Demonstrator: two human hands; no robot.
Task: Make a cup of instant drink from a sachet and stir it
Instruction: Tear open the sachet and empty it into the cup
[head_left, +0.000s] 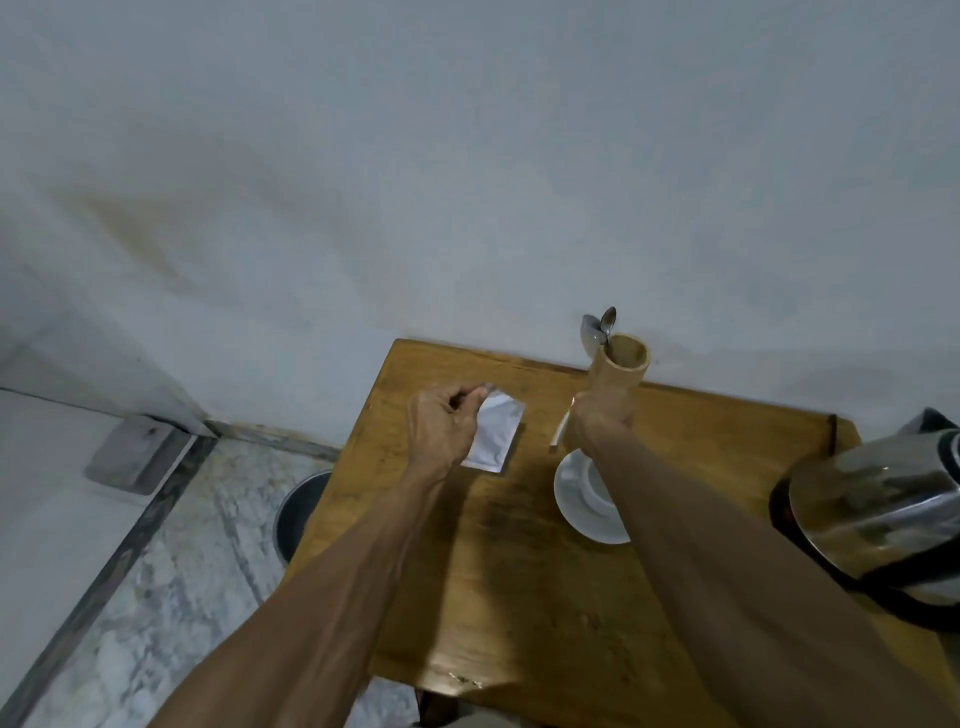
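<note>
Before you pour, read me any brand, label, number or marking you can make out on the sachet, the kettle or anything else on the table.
None can be read.
Sachet, pinched by the left hand: plain silvery face, no print visible.
Torn strip by the right hand: too small and blurred to tell.
Kettle: only reflections on the metal.
Bamboo spoon holder, cup and saucer: unmarked.

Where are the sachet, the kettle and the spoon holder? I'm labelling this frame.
sachet (496, 434): head view, middle of its silver face.
kettle (878, 512): head view, shiny steel body.
spoon holder (618, 382): head view, its outer wall.
</note>
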